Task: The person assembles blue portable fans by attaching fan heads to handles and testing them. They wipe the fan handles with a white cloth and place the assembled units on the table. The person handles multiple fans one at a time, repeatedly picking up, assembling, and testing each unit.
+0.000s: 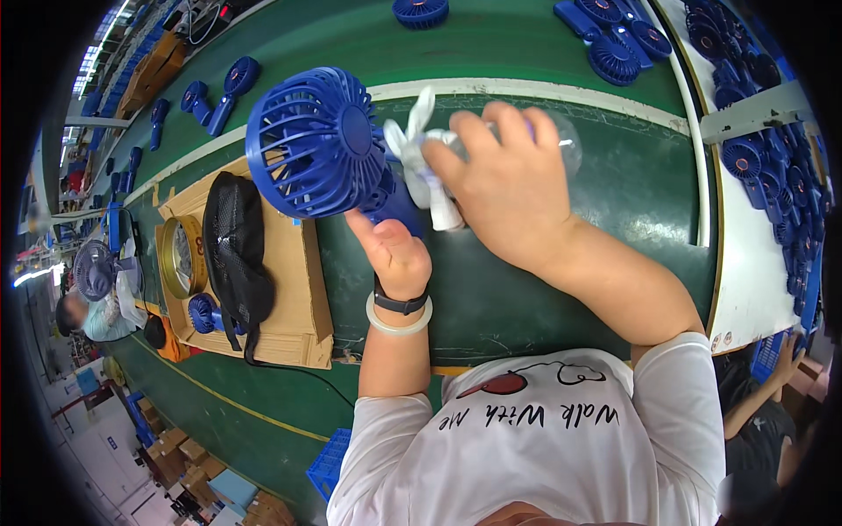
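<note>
Upright over the green work table [368, 298] stands a large blue handheld fan [311, 145], its round grille facing up and left. My left hand [395, 254] is closed round its handle, with most of the fingers hidden. Just to the right of the fan, my right hand [517, 188] grips a crumpled white cloth [423, 167], whose ends stick out beside the thumb. Behind those fingers shows a clear, rounded plastic thing [566, 145] with a purple part; its kind and whether the hand holds it too I cannot tell.
On the left lies a cardboard tray [298, 307] with a black mesh pouch [235, 254], a tape roll [184, 254] and a small blue fan [203, 313]. Several blue fans lie on the green belt [491, 53] beyond. More fans [772, 188] crowd the right side. A co-worker [105, 320] sits far left.
</note>
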